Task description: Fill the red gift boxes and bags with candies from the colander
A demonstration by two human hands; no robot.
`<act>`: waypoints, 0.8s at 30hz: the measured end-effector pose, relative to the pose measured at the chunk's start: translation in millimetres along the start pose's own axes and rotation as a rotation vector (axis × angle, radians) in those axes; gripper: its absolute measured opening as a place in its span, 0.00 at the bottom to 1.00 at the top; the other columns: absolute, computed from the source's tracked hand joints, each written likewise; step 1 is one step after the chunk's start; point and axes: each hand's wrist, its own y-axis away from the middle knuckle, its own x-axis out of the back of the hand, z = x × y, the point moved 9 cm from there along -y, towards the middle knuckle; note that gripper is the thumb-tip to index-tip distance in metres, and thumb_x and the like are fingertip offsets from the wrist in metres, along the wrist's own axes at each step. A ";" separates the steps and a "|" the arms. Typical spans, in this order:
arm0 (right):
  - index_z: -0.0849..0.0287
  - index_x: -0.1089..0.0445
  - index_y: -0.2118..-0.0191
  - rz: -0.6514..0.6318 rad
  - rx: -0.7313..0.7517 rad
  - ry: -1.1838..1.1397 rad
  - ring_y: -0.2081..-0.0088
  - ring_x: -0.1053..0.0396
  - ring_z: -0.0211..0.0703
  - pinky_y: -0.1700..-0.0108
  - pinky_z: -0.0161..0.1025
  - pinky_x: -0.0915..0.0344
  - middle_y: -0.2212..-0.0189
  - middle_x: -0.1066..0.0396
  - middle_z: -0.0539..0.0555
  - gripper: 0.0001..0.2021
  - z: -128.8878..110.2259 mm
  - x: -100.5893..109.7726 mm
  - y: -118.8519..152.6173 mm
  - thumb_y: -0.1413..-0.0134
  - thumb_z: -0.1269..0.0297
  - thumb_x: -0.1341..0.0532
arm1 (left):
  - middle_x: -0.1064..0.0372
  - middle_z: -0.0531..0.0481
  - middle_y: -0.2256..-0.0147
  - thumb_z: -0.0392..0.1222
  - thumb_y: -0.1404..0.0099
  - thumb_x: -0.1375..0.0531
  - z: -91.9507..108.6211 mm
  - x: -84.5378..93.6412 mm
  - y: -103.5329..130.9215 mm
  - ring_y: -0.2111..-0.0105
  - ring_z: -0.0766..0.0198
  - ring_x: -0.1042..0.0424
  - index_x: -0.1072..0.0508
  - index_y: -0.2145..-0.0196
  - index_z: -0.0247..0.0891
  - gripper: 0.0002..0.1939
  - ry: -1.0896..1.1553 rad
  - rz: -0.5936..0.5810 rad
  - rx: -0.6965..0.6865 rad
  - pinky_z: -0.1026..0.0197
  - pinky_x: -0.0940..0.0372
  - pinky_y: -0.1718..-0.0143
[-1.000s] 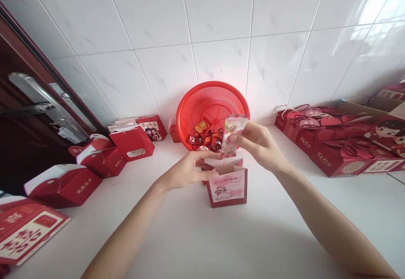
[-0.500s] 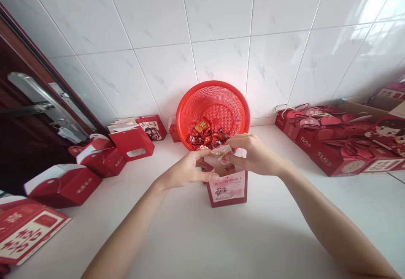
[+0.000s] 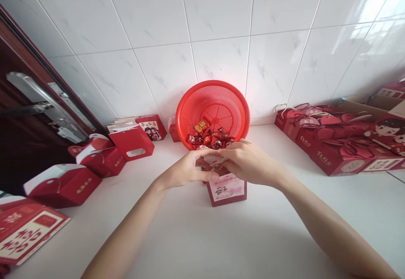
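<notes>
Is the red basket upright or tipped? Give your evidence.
Tipped. The red basket opens toward the camera, its base toward the tiled wall, and wrapped sweets lie gathered along its lower side.

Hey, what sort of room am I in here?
Hard to say; perhaps a room at home, by a door: there's a tiled wall, a white countertop and red gift boxes.
</notes>
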 end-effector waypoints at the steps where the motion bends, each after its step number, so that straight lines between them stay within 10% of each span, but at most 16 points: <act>1: 0.61 0.26 0.62 -0.008 0.011 -0.006 0.73 0.38 0.37 0.68 0.38 0.50 0.72 0.27 0.52 0.11 -2.0 -0.8 0.0 0.41 0.79 0.44 | 0.26 0.47 0.47 0.46 0.43 0.27 0.3 -0.1 0.1 0.46 0.51 0.27 0.29 0.39 0.47 0.35 0.005 -0.003 -0.006 0.51 0.31 0.47; 24: 0.58 0.23 0.65 -0.030 -0.017 -0.187 0.77 0.44 0.33 0.71 0.36 0.52 0.73 0.25 0.49 0.13 -0.3 -5.5 -0.2 0.43 0.82 0.41 | 0.27 0.47 0.46 0.44 0.44 0.27 5.0 -1.6 -0.9 0.50 0.52 0.26 0.26 0.42 0.47 0.32 -0.004 0.006 -0.031 0.54 0.29 0.50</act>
